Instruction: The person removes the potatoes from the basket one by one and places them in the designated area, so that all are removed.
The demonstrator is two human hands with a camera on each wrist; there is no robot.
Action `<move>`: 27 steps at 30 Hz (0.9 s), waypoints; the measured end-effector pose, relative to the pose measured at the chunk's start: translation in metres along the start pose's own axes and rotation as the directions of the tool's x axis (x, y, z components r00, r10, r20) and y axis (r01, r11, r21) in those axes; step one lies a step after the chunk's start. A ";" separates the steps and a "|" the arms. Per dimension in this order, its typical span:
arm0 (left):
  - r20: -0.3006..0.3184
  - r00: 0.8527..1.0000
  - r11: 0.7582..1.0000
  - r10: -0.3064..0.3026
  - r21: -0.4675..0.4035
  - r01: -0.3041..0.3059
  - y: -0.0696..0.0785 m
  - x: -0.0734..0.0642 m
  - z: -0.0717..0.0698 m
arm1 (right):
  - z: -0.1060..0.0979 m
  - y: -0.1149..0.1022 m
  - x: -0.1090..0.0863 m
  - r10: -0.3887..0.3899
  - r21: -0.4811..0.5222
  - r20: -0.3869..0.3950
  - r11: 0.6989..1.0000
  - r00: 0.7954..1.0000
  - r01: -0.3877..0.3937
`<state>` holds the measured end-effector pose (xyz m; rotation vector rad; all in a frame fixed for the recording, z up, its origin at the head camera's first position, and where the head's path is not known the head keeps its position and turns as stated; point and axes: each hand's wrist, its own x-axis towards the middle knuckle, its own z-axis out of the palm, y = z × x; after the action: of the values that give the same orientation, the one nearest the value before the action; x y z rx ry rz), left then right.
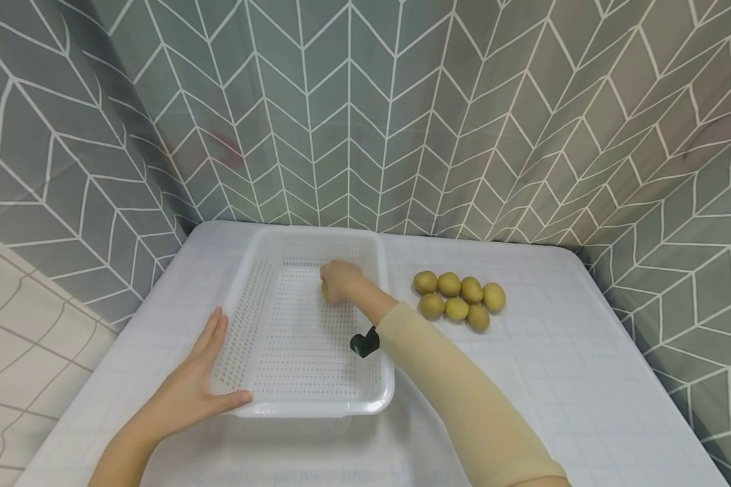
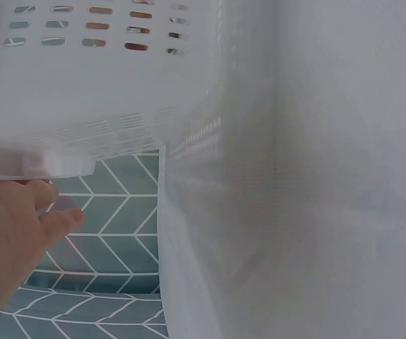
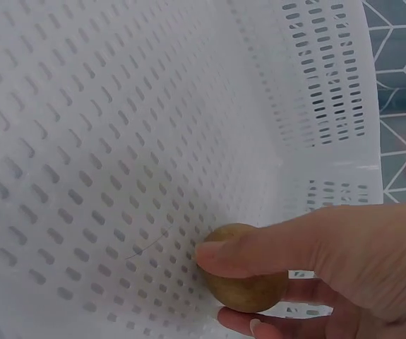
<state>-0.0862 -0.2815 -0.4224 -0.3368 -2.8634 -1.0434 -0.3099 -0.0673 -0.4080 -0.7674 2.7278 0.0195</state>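
A white perforated plastic basket (image 1: 298, 407) stands on the white-covered table. Inside it, near the back right, my right hand (image 1: 343, 281) holds a round yellow-brown potato (image 3: 243, 296) between thumb and fingers, close to the basket's floor. Only a sliver of that potato shows in the head view. My left hand (image 1: 189, 389) rests against the basket's front left corner, fingers straight along the left side and thumb at the front rim. To the right of the basket, several potatoes (image 1: 456, 309) lie grouped in two rough rows.
The table (image 1: 560, 379) stretches right and forward of the basket. Grey-green curtains (image 1: 371, 122) with a white herringbone pattern hang behind and at both sides. A small dark object (image 1: 364, 343) sits at my right wrist. Pale tiled flooring (image 1: 18, 352) shows at the left.
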 end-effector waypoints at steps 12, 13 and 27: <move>-0.002 1.000 1.000 0.000 0.017 0.000 0.003 0.000 -0.001 | -0.005 0.002 -0.004 -0.022 0.012 0.041 1.000 0.999 0.022; -0.003 1.000 1.000 0.001 0.019 -0.001 0.003 0.000 -0.001 | -0.006 0.002 -0.005 -0.034 0.023 0.028 0.999 0.999 0.033; -0.004 1.000 1.000 0.003 0.017 -0.003 0.002 0.000 0.000 | -0.018 -0.010 -0.021 -0.142 0.224 -0.213 0.956 0.967 0.190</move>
<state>-0.0854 -0.2797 -0.4214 -0.3366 -2.8655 -1.0168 -0.2934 -0.0667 -0.3836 -0.9671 2.7617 -0.4414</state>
